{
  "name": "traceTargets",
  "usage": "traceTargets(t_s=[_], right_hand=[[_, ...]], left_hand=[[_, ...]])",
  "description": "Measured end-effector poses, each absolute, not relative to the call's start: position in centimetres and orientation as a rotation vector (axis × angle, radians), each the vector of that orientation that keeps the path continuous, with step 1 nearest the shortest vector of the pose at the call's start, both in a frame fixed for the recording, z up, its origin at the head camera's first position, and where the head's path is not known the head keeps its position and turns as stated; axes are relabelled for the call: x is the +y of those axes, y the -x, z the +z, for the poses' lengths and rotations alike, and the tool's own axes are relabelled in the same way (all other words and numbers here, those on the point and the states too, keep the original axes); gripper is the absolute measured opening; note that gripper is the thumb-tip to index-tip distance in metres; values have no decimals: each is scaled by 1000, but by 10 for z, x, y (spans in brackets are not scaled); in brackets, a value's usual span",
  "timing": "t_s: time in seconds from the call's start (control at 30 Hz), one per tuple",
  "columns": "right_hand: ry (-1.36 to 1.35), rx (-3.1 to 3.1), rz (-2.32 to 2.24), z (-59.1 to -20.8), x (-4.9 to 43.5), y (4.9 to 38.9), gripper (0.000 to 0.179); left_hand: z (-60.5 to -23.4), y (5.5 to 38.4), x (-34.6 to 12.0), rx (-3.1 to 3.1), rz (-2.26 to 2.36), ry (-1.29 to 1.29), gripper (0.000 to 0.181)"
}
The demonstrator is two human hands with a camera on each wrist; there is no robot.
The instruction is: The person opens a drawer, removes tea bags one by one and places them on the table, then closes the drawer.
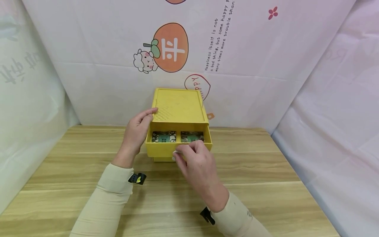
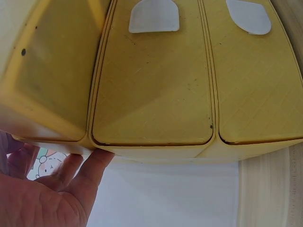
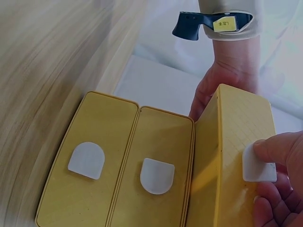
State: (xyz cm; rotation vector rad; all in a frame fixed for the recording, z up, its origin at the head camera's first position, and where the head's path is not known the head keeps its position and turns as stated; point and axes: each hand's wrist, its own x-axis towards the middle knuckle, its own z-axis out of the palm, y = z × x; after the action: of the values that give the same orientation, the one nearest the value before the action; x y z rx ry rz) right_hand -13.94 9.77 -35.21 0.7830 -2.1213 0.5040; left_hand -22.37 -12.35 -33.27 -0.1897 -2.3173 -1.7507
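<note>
A small yellow drawer cabinet (image 1: 179, 103) stands on the table, its top drawer (image 1: 160, 150) pulled out. Two dark, patterned packets with green panels lie side by side inside, a left packet (image 1: 164, 137) and a right packet (image 1: 192, 136). My right hand (image 1: 199, 164) pinches the white tab handle (image 3: 257, 171) on that drawer's front. Against the cabinet's left side rests my left hand (image 1: 135, 133), fingers extended and a fingertip at the top edge. In the right wrist view, the middle drawer (image 3: 161, 130) and bottom drawer (image 3: 111, 116) are closed.
The cabinet stands on a wood-grain table (image 1: 248, 164), close to a white printed cloth backdrop (image 1: 251, 92). White cloth also hangs on both sides. Dark wrist mounts sit on both cuffs, including a left wrist mount (image 1: 137, 178).
</note>
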Motion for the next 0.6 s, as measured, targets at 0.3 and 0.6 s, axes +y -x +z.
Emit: traceTargets(t_s=[0.3, 0.6], right_hand=[[-771, -2140, 496, -352, 98, 135, 18], [-762, -2114, 504, -354, 98, 132, 16]], left_hand=[[-333, 224, -123, -2315, -1749, 193, 44], [-334, 224, -123, -2314, -1744, 191, 44]])
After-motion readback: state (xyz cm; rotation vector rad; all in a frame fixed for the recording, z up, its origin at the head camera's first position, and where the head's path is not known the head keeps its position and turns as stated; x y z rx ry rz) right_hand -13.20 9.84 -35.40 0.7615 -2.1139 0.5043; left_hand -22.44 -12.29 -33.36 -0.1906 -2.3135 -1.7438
